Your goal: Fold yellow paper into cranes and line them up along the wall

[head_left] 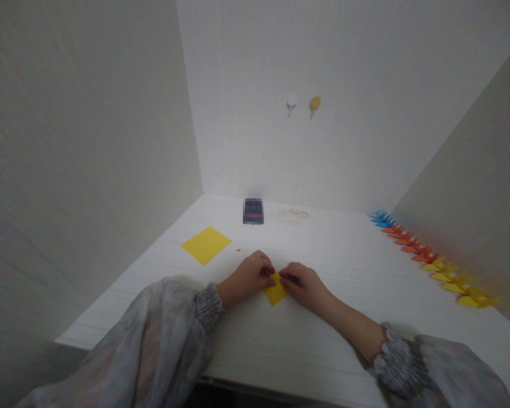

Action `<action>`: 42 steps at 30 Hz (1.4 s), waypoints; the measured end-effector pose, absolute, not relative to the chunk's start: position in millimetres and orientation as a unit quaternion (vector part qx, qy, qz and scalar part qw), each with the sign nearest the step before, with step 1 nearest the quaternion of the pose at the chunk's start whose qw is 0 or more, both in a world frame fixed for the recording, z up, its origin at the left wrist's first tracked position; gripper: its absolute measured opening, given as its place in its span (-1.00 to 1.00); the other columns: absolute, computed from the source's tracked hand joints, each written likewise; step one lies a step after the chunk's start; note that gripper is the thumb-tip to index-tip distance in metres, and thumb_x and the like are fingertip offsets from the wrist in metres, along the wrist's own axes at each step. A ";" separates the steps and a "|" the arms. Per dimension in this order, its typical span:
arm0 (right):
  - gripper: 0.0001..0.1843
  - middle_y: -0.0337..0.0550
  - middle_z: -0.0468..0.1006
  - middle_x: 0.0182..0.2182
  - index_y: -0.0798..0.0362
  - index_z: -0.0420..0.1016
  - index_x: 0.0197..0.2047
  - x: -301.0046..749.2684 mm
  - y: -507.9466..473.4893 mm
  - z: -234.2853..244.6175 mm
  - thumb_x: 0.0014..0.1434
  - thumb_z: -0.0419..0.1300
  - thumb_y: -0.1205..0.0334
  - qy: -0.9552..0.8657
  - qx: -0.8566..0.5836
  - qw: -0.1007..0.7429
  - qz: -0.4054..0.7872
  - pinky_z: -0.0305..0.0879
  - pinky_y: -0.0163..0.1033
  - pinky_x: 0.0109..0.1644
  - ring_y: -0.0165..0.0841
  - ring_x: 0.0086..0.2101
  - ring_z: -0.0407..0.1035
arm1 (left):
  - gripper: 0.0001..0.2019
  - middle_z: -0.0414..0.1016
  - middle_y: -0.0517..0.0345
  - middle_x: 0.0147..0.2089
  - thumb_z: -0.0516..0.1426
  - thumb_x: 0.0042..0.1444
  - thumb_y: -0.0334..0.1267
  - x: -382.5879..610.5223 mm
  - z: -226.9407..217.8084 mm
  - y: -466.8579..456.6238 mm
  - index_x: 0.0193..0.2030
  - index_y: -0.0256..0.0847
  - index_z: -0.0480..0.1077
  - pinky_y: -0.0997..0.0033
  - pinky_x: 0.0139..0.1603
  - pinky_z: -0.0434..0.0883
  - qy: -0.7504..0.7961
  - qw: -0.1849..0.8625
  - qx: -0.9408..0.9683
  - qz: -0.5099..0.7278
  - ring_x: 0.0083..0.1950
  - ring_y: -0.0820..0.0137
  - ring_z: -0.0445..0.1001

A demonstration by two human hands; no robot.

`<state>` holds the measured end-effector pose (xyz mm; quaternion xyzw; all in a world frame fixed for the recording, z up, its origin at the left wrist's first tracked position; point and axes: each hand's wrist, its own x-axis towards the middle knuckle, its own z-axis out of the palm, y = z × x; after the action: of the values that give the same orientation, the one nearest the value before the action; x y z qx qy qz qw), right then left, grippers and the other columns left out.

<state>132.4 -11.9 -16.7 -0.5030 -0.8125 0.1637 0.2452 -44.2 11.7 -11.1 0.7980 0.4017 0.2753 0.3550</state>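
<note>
Between my two hands is a small yellow folded paper (274, 296), one corner pointing toward me just above the white tabletop. My left hand (251, 276) pinches its left side, thumb and fingers closed on the edge. From the other side, my right hand (302, 283) grips the right edge with curled fingers. My fingers hide the paper's upper edges. Left of my left hand lies a flat yellow paper sheet (206, 245), apart from both hands.
Folded paper cranes stand in a row along the right wall: blue (382, 219), orange-red (410, 242), then yellow (459, 283). A dark blurred rectangular object (253, 211) sits near the back wall. An orange scrap (238, 250) lies on the table (344, 249). Two hooks (315, 103) are on the wall.
</note>
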 end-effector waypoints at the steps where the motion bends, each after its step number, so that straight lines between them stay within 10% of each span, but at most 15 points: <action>1: -0.85 -0.16 0.46 -0.46 0.08 0.48 -0.37 132.2 -12.0 -16.2 0.01 0.09 0.39 -0.810 -0.507 0.246 0.161 0.22 -0.30 -0.34 -0.38 -0.41 0.32 | -0.87 0.26 0.13 -0.25 0.17 -0.17 -0.44 -44.4 -11.0 11.8 -0.40 -0.30 0.34 0.46 -0.27 0.34 0.406 0.348 0.799 0.277 -0.31 0.51 0.29; 42: -0.81 -0.11 0.40 -0.35 0.09 0.42 -0.23 149.2 -12.8 -16.7 0.15 0.01 0.30 -0.912 -0.342 0.200 0.103 0.11 -0.20 -0.18 -0.33 -0.29 0.22 | -0.85 0.32 0.12 -0.31 -0.03 0.06 -0.44 -51.3 -8.1 1.7 -0.33 -0.25 0.36 0.46 -0.23 0.26 0.290 0.171 0.921 0.193 -0.26 0.44 0.28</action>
<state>149.2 -12.8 -16.7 -0.3415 -0.9125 0.1028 0.2005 -51.3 1.7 -8.1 0.9215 0.2901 0.1932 0.1715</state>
